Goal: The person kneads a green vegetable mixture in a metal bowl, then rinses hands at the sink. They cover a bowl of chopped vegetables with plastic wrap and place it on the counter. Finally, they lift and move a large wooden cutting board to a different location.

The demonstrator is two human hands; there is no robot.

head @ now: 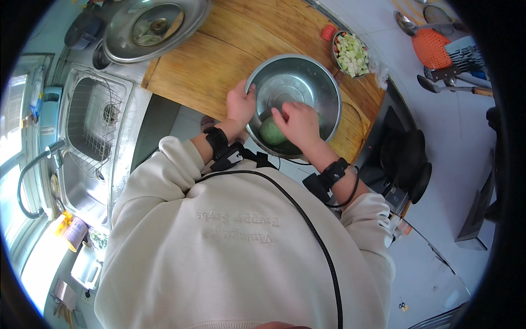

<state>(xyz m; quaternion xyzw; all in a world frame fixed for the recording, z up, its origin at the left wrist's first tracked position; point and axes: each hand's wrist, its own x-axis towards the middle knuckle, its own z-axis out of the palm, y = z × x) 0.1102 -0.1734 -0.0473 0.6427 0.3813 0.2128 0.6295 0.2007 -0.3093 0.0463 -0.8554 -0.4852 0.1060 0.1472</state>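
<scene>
A wide stainless steel bowl [283,88] stands near the front edge of the wooden worktop [205,61]. My left hand [241,103] grips its left rim, with the thumb on the rim. Inside the bowl, a rounded green lump of dough [272,131] lies against the near wall. My right hand [300,123] is over the dough with its fingers curled down onto it. The fingertips and part of the dough are hidden behind the hand.
A bowl of diced vegetables [351,53] stands at the back right beside a red object [328,32]. A large metal lid [156,28] lies at the back left. The sink [94,119] is left; a dark pan [402,158] is right. Utensils [448,53] hang on the wall.
</scene>
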